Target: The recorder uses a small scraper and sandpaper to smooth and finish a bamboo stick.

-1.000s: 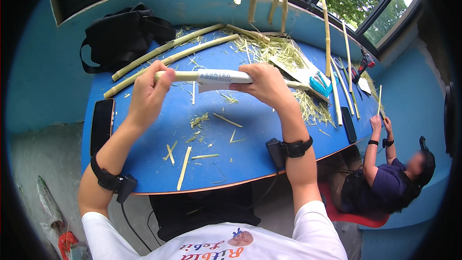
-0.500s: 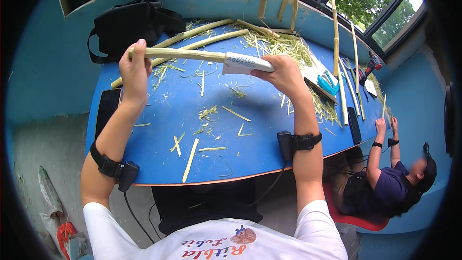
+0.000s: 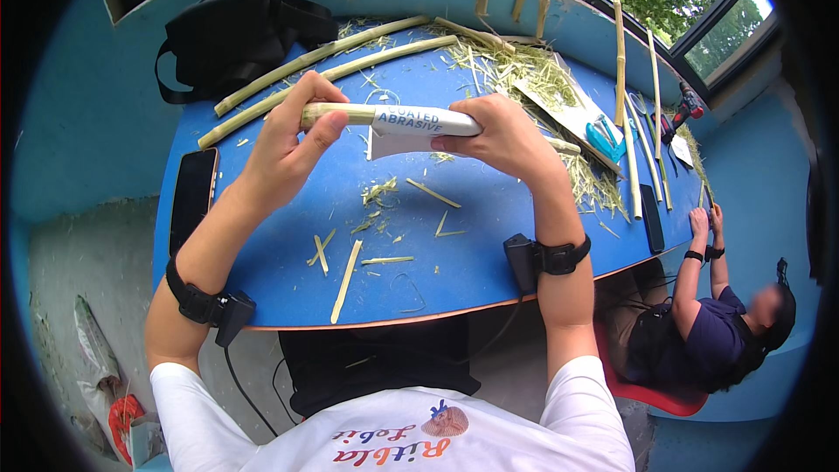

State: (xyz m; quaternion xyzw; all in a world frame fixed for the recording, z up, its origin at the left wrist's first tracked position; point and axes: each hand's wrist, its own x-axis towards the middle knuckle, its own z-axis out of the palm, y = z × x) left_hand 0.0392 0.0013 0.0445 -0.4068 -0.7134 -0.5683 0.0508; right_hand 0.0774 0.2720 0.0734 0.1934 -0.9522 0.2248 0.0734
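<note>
A pale bamboo stick is held up level above the table. My left hand grips its left end, with the thumb below and the fingers over the top. A white sheet of sandpaper is folded around the stick, with a loose flap hanging beneath it. My right hand is closed around the sandpaper's right side, pressing it onto the stick. A pale length showing to the right of that hand looks like the same stick's other part. The sandpaper hides the stick's middle.
On the blue table lie two long bamboo poles, scattered shavings and a phone. A black bag is at the back left, a drill at the right. A co-worker sits at right.
My left hand has come right and slightly down, closer to my right hand. Less bamboo now shows between the left hand and the sandpaper. My right hand still grips the sandpaper.
</note>
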